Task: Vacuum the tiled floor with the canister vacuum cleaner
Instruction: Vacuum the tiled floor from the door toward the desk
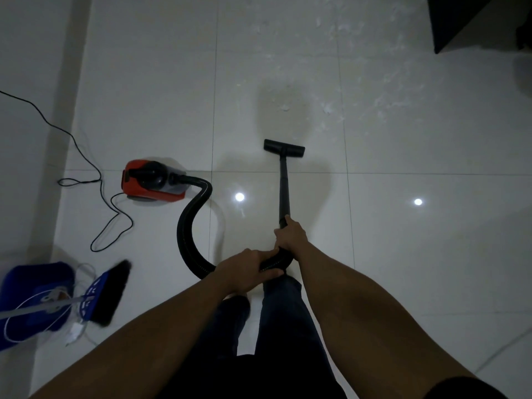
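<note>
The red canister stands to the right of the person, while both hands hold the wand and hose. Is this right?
Not quite. The head view shows the red canister to the person's left. The right hand grips the wand and the left hand the hose, as you say.

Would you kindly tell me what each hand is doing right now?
Left hand: closed, gripping the hose.
Right hand: closed, gripping the wand.
</note>
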